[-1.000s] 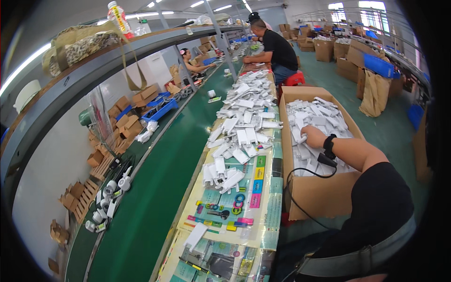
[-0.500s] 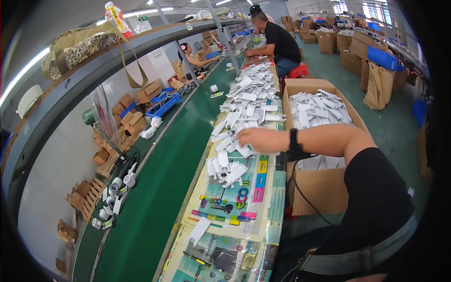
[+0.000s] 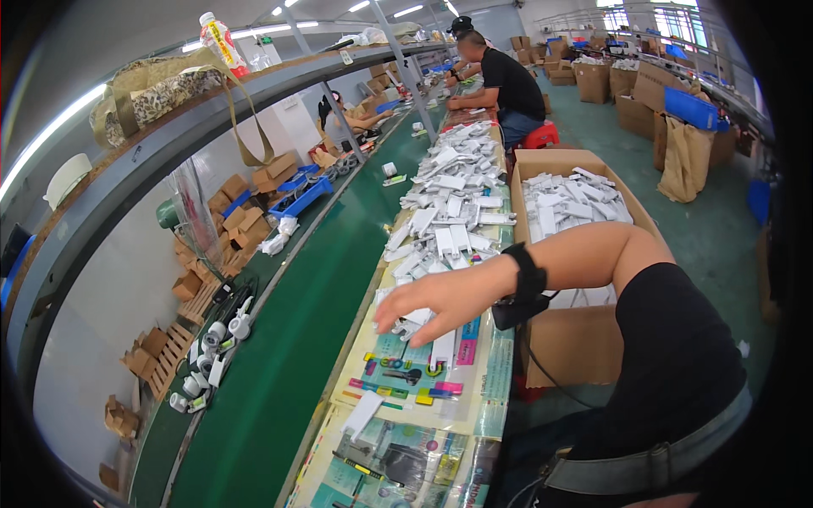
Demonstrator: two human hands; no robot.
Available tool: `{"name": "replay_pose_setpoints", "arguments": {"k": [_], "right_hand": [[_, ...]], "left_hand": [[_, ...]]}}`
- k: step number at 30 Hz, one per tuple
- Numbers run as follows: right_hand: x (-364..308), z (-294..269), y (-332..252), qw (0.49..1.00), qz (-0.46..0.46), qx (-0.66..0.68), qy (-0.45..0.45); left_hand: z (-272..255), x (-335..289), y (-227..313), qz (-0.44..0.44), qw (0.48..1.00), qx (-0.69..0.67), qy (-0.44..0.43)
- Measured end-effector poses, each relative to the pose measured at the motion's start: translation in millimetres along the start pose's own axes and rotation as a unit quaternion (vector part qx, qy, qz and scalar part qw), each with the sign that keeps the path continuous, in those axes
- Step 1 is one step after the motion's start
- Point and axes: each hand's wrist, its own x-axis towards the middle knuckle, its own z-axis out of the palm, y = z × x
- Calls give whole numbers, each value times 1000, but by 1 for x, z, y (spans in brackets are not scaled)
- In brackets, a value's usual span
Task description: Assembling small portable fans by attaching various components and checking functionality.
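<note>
My right hand (image 3: 436,300) reaches in from the right, palm down, a black strap on its wrist. Its fingers and thumb are spread over the near end of a heap of white plastic casings (image 3: 457,182). Some pieces lie partly hidden beneath the palm. Just beyond the thumb, one slim white casing (image 3: 445,349) pokes out toward me. A separate white casing (image 3: 362,415) lies nearer on the printed table cover (image 3: 415,440). My left hand is out of view.
Left of the table runs a green conveyor belt (image 3: 279,364), with white round fittings (image 3: 203,364) along its far side. An open carton (image 3: 576,339) of casings stands on my right. Overhead is a shelf (image 3: 110,169); other people sit farther along.
My right hand has moved nearer and to the left, from the middle of the heap to its near end. Its fingers have spread. Casings at that end have shifted toward me.
</note>
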Motion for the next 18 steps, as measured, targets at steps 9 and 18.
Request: {"name": "replay_pose_setpoints", "arguments": {"k": [9,18], "right_hand": [[-65,-64,-129,922,-162,169,308],[-267,-40,-17,730,463,-442,-237]], "left_hand": [[-2,-8,15,-30,999,-6,-32],[-3,0,11,-8,999,-18,-36]]}}
